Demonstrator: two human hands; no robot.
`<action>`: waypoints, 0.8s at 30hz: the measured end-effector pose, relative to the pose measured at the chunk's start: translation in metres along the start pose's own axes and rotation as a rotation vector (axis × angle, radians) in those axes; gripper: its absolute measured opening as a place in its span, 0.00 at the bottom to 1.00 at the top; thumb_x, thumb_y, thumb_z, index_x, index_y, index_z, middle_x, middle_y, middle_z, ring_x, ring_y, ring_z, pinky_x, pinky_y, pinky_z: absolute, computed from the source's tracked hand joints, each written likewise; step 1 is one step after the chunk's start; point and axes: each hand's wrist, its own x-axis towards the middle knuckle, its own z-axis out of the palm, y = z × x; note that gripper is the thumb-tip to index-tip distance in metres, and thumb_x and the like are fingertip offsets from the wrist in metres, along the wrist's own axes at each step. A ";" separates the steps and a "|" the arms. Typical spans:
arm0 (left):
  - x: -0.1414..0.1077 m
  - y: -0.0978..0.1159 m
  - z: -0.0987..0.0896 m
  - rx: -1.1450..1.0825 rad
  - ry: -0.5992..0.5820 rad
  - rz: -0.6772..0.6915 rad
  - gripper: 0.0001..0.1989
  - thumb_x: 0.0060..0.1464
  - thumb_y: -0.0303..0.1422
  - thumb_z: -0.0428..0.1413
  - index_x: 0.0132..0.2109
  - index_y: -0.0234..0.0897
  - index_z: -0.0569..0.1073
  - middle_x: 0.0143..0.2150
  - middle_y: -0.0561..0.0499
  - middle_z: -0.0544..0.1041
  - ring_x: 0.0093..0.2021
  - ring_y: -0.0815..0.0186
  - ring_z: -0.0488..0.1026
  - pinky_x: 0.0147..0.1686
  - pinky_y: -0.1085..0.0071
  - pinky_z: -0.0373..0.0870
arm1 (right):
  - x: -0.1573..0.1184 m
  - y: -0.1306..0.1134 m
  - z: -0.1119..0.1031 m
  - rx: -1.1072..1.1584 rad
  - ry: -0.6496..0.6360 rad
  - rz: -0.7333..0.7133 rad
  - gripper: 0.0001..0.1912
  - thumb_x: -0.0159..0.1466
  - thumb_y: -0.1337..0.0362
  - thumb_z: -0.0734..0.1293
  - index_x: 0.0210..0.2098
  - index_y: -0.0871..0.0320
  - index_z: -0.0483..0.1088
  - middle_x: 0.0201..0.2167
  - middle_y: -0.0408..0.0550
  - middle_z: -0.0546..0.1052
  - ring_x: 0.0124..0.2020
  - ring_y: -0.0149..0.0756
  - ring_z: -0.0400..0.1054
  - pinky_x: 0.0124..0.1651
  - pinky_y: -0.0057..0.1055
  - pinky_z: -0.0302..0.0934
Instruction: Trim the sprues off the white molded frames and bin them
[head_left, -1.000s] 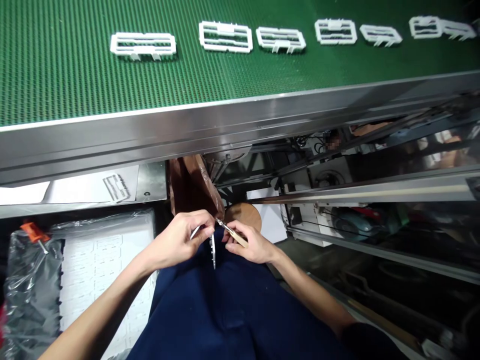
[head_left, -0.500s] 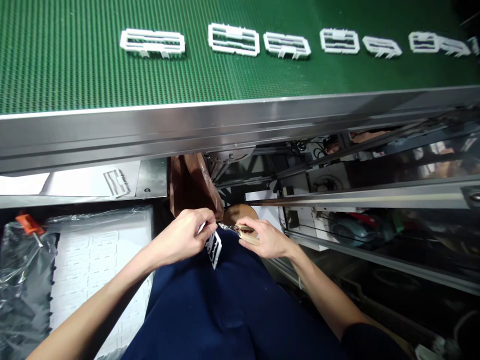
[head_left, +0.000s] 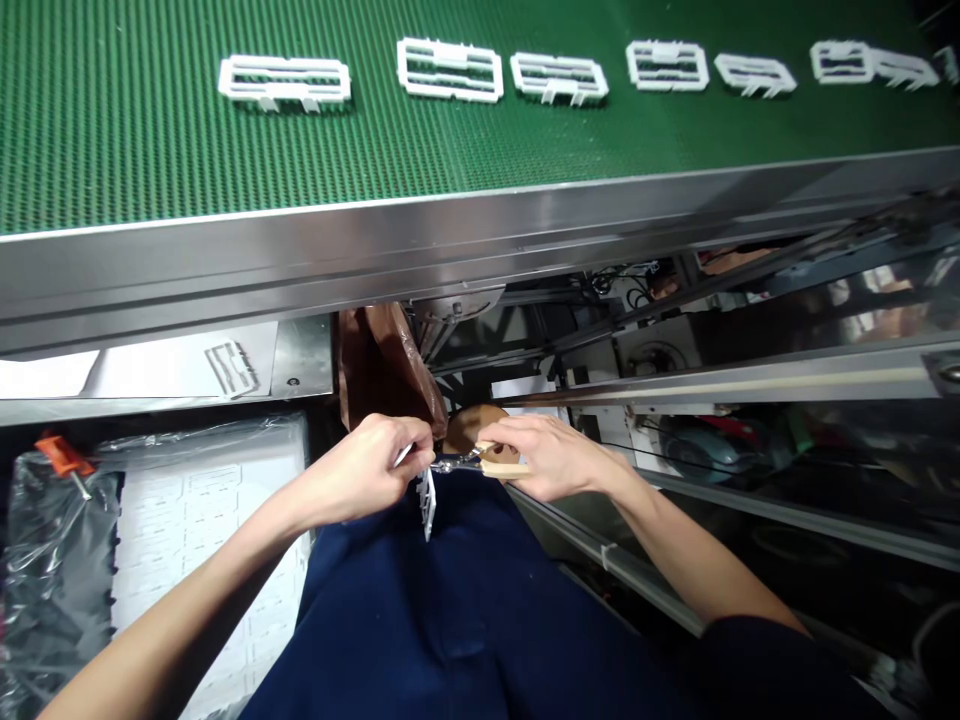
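Observation:
My left hand (head_left: 382,465) is closed on a white plastic frame (head_left: 427,503), which hangs down nearly edge-on in front of my dark blue clothing. Cutting pliers (head_left: 459,463) with pale yellow handles are gripped in my right hand (head_left: 551,458). Their metal jaws point left and reach the top of the held frame beside my left fingertips. Whether the jaws are closed on the plastic is too small to tell. Several similar white frames (head_left: 450,70) lie in a row on the green conveyor belt (head_left: 300,160) above.
A metal rail (head_left: 375,235) edges the belt. At the left are a metal shelf with papers (head_left: 165,365), a tray of white parts (head_left: 180,540) in clear plastic and an orange-handled tool (head_left: 64,457). A brown bag (head_left: 390,365) stands ahead, with metal bars (head_left: 750,388) at the right.
The pliers now reach the held frame, their handles spread wider in my right hand. The held frame has turned more edge-on. The frames on the belt have shifted slightly left and up in view.

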 end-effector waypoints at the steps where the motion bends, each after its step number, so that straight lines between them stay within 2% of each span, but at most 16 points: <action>1: 0.000 0.000 0.000 0.001 -0.001 0.003 0.10 0.55 0.31 0.47 0.25 0.38 0.60 0.23 0.56 0.63 0.23 0.68 0.59 0.24 0.71 0.54 | 0.000 0.000 -0.003 -0.024 -0.008 -0.013 0.16 0.58 0.60 0.64 0.45 0.56 0.65 0.33 0.46 0.73 0.33 0.36 0.66 0.35 0.29 0.55; 14: 0.002 0.001 0.002 0.025 0.002 0.061 0.06 0.52 0.25 0.48 0.28 0.37 0.65 0.24 0.56 0.67 0.24 0.70 0.61 0.24 0.73 0.55 | 0.003 -0.011 -0.030 -0.349 -0.109 -0.070 0.15 0.53 0.67 0.62 0.41 0.56 0.65 0.33 0.48 0.71 0.33 0.37 0.65 0.34 0.31 0.51; 20: 0.004 0.000 0.005 0.010 -0.011 0.054 0.06 0.52 0.26 0.48 0.28 0.36 0.66 0.25 0.55 0.68 0.24 0.69 0.61 0.24 0.73 0.55 | 0.009 -0.018 -0.047 -0.412 -0.197 -0.068 0.15 0.52 0.69 0.61 0.40 0.55 0.64 0.27 0.45 0.71 0.27 0.34 0.63 0.26 0.28 0.40; 24: 0.007 -0.004 0.008 0.010 0.006 0.044 0.07 0.54 0.28 0.48 0.28 0.36 0.65 0.24 0.55 0.67 0.24 0.69 0.61 0.24 0.72 0.55 | 0.014 -0.014 -0.043 -0.374 -0.188 -0.050 0.16 0.50 0.71 0.60 0.39 0.53 0.66 0.23 0.42 0.70 0.22 0.31 0.59 0.25 0.29 0.36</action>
